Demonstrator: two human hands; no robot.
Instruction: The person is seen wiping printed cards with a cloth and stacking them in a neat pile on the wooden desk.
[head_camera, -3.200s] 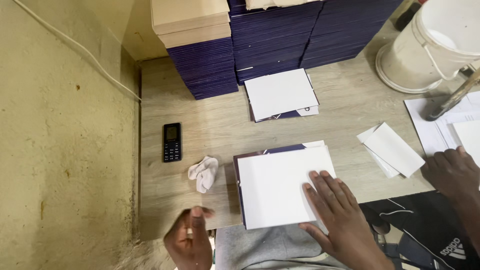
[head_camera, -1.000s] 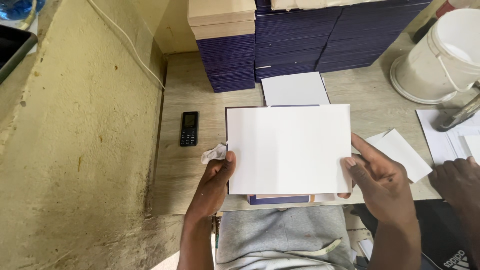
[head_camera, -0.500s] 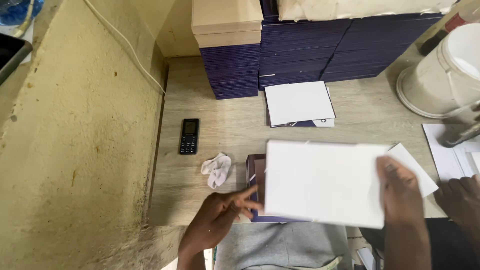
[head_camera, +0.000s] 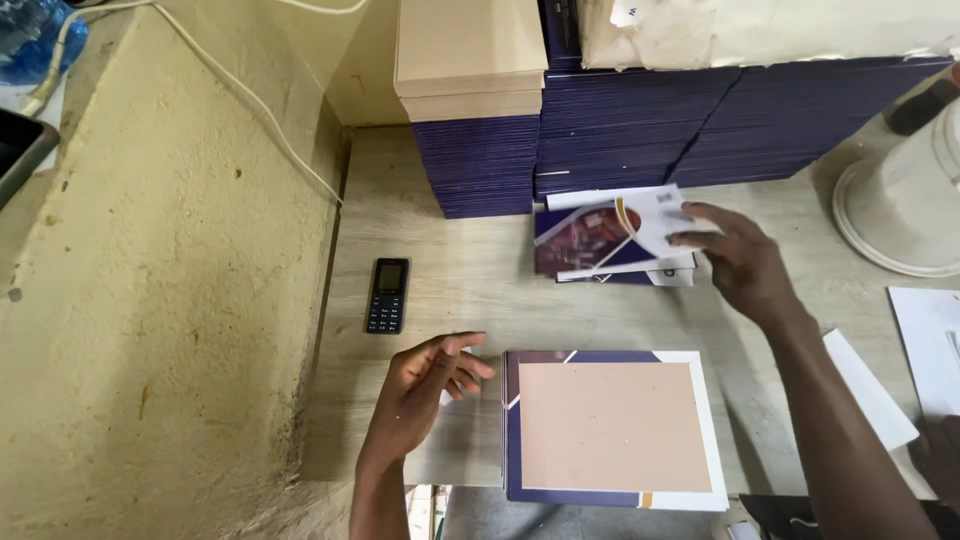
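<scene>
The right hand reaches forward over the desk, fingers spread and resting on the top sheet of a small pile of printed covers; whether it grips the sheet or only touches it cannot be told. That sheet is white on its upper part with a dark purple and reddish printed panel, and it curls up slightly at the left edge. The left hand hovers low over the desk with its fingers loosely apart, holding nothing, just beside the left edge of a flat cover board.

The cover board lies at the near edge of the desk, between the two arms. It shows a pale tan rectangle in the middle, framed by a dark purple border on the left and bottom and a white border on the right.

Left of the printed pile, a small black keypad phone lies flat on the desk, apart from both hands. Behind the pile, tall stacks of dark purple covers stand against the back, with a tan stack on top at the left. A white bucket base sits at the far right, and loose white sheets lie beside the right forearm. A rough yellowish wall bounds the desk on the left.
</scene>
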